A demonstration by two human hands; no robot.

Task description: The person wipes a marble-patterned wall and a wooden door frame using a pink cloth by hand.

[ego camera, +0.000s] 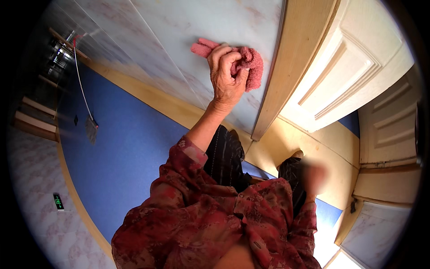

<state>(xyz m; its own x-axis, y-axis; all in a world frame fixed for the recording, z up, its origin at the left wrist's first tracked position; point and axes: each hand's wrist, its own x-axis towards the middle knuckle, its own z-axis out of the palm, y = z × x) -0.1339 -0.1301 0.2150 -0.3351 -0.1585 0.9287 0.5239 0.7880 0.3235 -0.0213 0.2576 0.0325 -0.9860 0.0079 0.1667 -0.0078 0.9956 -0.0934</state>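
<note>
My left hand grips a bunched pink terry cloth against the marbled wall tiles. Its fingers curl into the fabric, the thumb lies on the right, and a folded end sticks out to the left. Just right of the cloth runs a wooden door frame. Low at my right side hangs my right hand, blurred, so its fingers and anything in them cannot be made out.
A white panelled door stands open beyond the frame. A mop leans on the left wall side, over blue flooring with a tan border. A lit exit sign is on the opposite tiled wall. Another panelled door is at far right.
</note>
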